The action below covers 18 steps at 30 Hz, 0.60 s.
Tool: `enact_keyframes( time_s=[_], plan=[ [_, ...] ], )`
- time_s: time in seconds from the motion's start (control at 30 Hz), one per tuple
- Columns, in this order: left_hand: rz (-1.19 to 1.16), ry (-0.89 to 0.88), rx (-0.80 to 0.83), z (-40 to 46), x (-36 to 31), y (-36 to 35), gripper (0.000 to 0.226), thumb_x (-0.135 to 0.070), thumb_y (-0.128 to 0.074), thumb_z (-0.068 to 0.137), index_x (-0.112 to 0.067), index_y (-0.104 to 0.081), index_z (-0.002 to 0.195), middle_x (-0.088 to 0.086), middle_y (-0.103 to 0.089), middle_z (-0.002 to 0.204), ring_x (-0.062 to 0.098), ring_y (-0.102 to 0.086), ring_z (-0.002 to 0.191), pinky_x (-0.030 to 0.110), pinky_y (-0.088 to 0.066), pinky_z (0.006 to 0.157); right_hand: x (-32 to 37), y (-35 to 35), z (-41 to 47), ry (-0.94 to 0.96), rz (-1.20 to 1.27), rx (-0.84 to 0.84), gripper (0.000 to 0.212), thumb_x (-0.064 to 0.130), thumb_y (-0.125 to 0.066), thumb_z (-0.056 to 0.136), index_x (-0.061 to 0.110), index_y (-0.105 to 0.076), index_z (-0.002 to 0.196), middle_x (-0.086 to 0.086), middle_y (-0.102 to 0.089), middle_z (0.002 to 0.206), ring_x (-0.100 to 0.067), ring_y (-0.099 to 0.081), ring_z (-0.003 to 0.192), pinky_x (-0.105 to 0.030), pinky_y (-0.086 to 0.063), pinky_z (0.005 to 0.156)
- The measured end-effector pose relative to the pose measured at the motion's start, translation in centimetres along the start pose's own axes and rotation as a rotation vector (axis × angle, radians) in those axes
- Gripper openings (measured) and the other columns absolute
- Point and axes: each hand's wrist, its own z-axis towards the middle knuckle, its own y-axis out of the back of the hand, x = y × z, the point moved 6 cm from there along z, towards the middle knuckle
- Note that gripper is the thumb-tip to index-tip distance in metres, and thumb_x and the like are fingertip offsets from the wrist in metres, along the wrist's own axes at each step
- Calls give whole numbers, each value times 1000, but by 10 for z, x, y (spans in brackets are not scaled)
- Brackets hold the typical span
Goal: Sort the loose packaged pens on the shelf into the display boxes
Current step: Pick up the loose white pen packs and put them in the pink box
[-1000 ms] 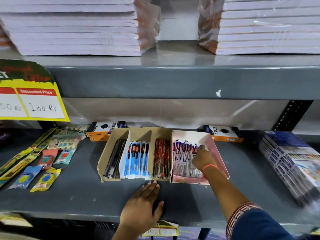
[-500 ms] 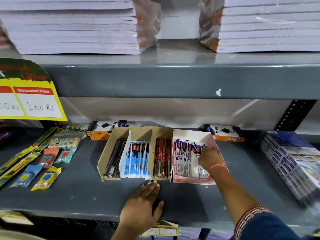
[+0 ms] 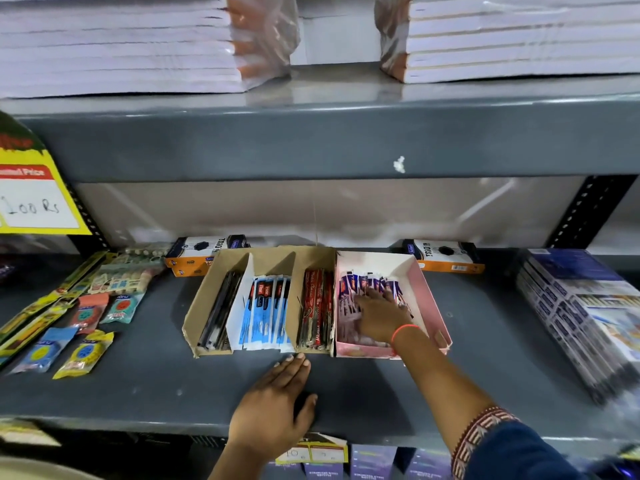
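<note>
Far left of the shelf, sachets and long yellow strip packs lie loose; they're not pens, so I judge they're not my job. Now the cardboard display box, three slots with slanted dividers that keep each kind apart: dark pens in the left slot, blue-and-white packaged pens in the middle, red ones on the right, all lying lengthwise with their labels up. My left hand is flat on the shelf just in front of that box, fingers together, palm down, gripping nothing; I'd say it's there to brace me while I lean in. Moving right, the pink box butts against the cardboard one. My right hand is inside it, fingers spread and pressed flat on the purple-and-white packaged pens, not closed on any one of them, evening them out so they lie level. Behind it sits an orange carton; farther right, a slanted stack of booklets.
</note>
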Motion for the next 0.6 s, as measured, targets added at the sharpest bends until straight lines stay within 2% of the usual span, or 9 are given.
enact_keyframes(
  time_s=[0.1,0.2,0.33,0.4,0.47,0.53,0.6],
  plan=[
    [-14,-2,-13,1,-1,1,47,-42,-62,66,-16,-71,104,-3,-71,107,13,-65,100,26,-54,72,-17,6,-1,-17,26,-27,66,34,-47,90,33,-18,148,-1,0,162,-32,4,148,-57,-8,117],
    [-16,-9,-12,1,-3,2,47,-42,-61,66,-15,-71,104,-3,-71,107,13,-65,99,23,-51,76,-26,4,-3,-23,-57,-30,68,49,-41,90,30,-15,149,-4,1,161,-33,1,148,-56,-11,117],
    [-31,-15,-5,1,-3,3,47,-41,-61,67,-15,-71,105,-2,-71,107,14,-65,99,26,-53,74,-27,-2,-9,-18,-51,-57,69,44,-42,92,19,-15,149,-9,-7,161,-32,-9,147,-51,-23,116],
    [-39,-10,26,0,-3,2,47,-41,-61,67,-15,-71,104,-2,-71,107,14,-65,99,22,-51,76,-25,0,-12,-2,-54,-79,69,43,-41,92,15,-16,149,-9,-11,160,-29,-13,147,-49,-25,116],
    [-47,-5,56,0,-1,1,47,-42,-61,68,-15,-71,105,-2,-70,108,13,-65,100,24,-53,73,-26,4,-16,-11,-30,-68,69,43,-39,93,12,-14,150,-10,-11,160,-29,-11,147,-48,-23,117],
    [-91,18,77,0,-1,1,48,-41,-58,74,-15,-66,113,-4,-65,118,12,-60,108,28,-52,80,-27,12,-26,-27,-18,-161,69,41,-37,95,9,-11,150,-11,-10,160,-27,-10,148,-43,-20,120],
    [-126,56,109,-1,-1,1,49,-41,-54,82,-16,-57,124,-7,-52,131,8,-50,119,26,-46,91,-25,23,-44,-28,-11,-325,66,40,-36,95,6,-16,149,-11,-18,159,-24,-17,147,-38,-24,118]
  ],
)
